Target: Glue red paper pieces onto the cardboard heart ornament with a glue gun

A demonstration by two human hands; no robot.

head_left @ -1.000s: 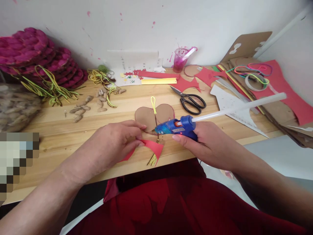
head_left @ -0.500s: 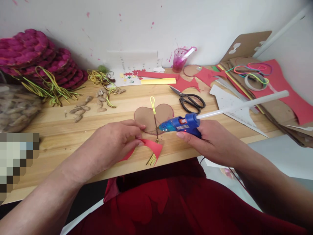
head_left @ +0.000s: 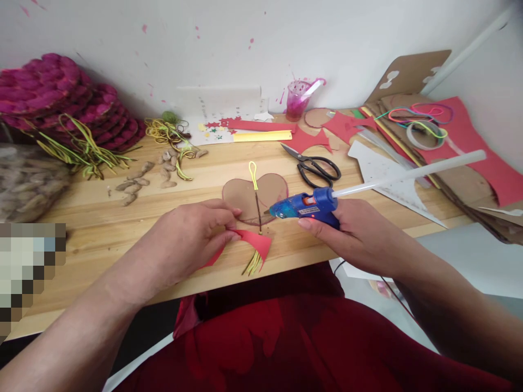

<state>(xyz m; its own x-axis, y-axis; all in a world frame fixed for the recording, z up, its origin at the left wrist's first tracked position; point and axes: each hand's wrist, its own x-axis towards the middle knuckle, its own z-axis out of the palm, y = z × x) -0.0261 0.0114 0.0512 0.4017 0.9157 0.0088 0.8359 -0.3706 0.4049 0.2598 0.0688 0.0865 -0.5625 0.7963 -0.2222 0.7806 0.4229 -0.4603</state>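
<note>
A blue hot glue gun (head_left: 304, 206) with a long clear glue stick (head_left: 412, 174) in its back is gripped in my right hand (head_left: 355, 234). Its nozzle points left, close to the cord on a brown cardboard gourd-like shape (head_left: 241, 198) lying on the table. The cord (head_left: 253, 177) has a yellow loop at the top, a dark braid down the middle and a yellow-green tassel (head_left: 254, 262) below. My left hand (head_left: 200, 234) pinches a curved red paper scrap (head_left: 259, 242) that crosses over the cord near the tassel. Some of its fingertips rest at the cardboard's lower left edge.
Black scissors (head_left: 316, 166) lie behind the glue gun. Peanuts (head_left: 134, 182) and tangled cord (head_left: 167, 133) are to the left, beside stacked magenta pieces (head_left: 44, 87). Red paper (head_left: 312, 139), a stained cup (head_left: 296, 100), a white offcut (head_left: 388, 174) and cardboard (head_left: 457, 190) lie toward the back and right.
The glue gun's nozzle has drawn back slightly to the right, away from the cord. My left hand keeps its hold on the red paper, almost unmoved.
</note>
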